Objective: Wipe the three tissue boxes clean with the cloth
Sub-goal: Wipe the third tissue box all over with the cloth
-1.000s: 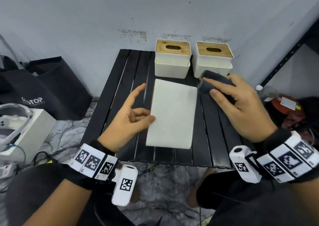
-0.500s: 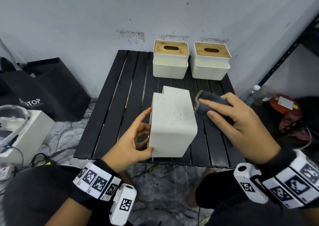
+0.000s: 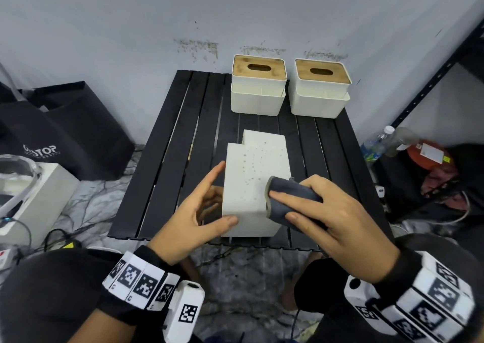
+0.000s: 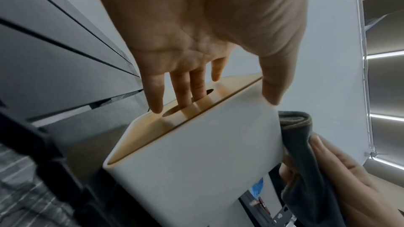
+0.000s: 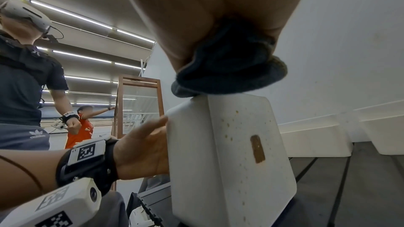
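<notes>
A white tissue box [image 3: 251,170] lies on its side near the front edge of the black slatted table [image 3: 183,146], a brown-speckled face turned up. My left hand [image 3: 220,198] grips its near left corner, thumb on the near face and fingers on the wooden lid [image 4: 188,110]. My right hand [image 3: 322,211] holds a folded dark grey cloth [image 3: 290,196] and presses it on the upper face's near right corner. The right wrist view shows the cloth [image 5: 229,68] on the box's top edge [image 5: 229,153]. Two more white boxes with wooden lids [image 3: 258,86] [image 3: 320,88] stand upright at the back.
A grey wall runs right behind the back boxes. A black bag [image 3: 65,133] and a white carton [image 3: 34,193] sit on the floor at the left. Bottles [image 3: 377,143] and a black shelf frame [image 3: 432,80] are at the right.
The box lay flat with a plain face up; my left hand has tipped it onto its side and drawn it nearer. My right hand brought the cloth from the back right onto the box.
</notes>
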